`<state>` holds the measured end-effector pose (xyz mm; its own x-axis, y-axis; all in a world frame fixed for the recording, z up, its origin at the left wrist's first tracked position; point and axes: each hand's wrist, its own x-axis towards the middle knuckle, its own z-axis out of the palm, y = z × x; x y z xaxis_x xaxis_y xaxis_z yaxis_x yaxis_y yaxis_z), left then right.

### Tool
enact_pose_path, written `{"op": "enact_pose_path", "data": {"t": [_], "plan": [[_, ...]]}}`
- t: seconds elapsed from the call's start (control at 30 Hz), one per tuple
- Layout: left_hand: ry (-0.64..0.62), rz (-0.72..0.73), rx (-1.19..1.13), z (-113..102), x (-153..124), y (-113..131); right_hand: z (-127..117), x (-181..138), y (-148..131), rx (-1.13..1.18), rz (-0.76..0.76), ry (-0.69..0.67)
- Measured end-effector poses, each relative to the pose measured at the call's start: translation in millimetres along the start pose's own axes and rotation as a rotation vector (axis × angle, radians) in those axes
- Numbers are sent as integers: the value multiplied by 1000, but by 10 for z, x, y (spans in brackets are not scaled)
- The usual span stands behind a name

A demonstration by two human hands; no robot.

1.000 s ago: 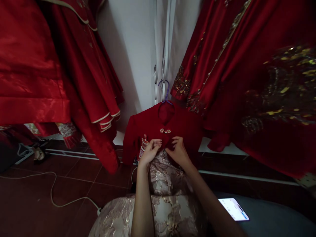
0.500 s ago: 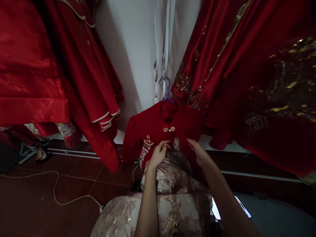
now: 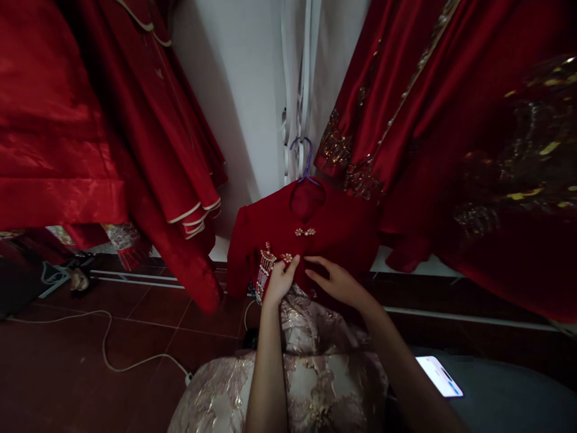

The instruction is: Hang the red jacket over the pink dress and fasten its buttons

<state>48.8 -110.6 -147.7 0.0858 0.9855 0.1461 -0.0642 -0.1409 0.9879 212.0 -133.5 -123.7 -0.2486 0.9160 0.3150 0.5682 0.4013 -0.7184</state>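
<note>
A red jacket [image 3: 265, 219] with beaded, pearl-like clasps hangs on a purple hanger [image 3: 308, 159] before me. Its top clasp [image 3: 305, 232] joins the two front edges. My left hand [image 3: 280, 281] is closed on the front edge, beside a second beaded ornament [image 3: 287, 257]. My right hand [image 3: 340, 282] rests against the other front panel, index finger and thumb apart, nothing visible between them. A beaded tassel brooch [image 3: 265, 270] lies left of my left hand. Shiny pink-gold brocade fabric [image 3: 306, 319] shows beneath the jacket and spreads below my forearms.
Red garments [image 3: 180, 150] hang on the left, and sequined red garments [image 3: 406, 120] on the right. A lit phone [image 3: 439, 376] lies on a grey surface [image 3: 505, 391] at lower right. A white cable [image 3: 106, 337] crosses the tiled floor. White metal poles [image 3: 306, 72] stand behind the hanger.
The jacket's front panels have come together over the brocade that showed between them. My left hand has turned thumb-up at the edge; my right hand has moved left towards it.
</note>
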Motion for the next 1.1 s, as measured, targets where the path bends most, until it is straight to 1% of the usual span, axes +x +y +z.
{"op": "enact_pose_path", "data": {"t": [0.07,0.1,0.13,0.17,0.27,0.33,0.4,0.47,0.5,0.6,0.67,0.73,0.77,0.87,0.93,0.97,1.07,1.1], "plan": [[172,53,112,14,44,-52,44,4,56,-42,5,38],[233,64,143,21,64,-71,67,8,81,-67,4,57],[260,70,150,26,80,-80,87,13,99,-95,-2,72],[258,72,126,28,89,-79,102,18,109,-123,-11,86],[188,28,-83,8,62,-11,118,39,58,-189,7,152],[126,-39,-222,-35,3,74,114,54,-37,-157,62,215],[-1,-107,-279,-94,-69,168,124,64,-149,-64,93,240],[-135,-144,-272,-157,-133,250,161,68,-237,6,100,253],[-174,-145,-256,-184,-156,282,190,68,-263,17,105,271],[-190,-109,-186,-244,-188,328,284,62,-268,21,127,340],[-218,-103,-148,-266,-191,326,325,55,-245,49,127,306],[-245,-118,-130,-279,-186,309,337,48,-239,83,118,232],[-236,-125,-126,-282,-180,297,335,46,-246,98,114,199],[-139,-126,-103,-287,-142,242,316,47,-289,129,129,174],[-43,-72,-59,-290,-97,184,302,58,-303,134,145,200],[33,-22,-28,-294,-70,147,295,66,-299,128,152,221],[363,159,45,-312,12,15,269,91,-253,76,159,289],[444,196,52,-318,35,-29,257,97,-237,48,157,315]]}}
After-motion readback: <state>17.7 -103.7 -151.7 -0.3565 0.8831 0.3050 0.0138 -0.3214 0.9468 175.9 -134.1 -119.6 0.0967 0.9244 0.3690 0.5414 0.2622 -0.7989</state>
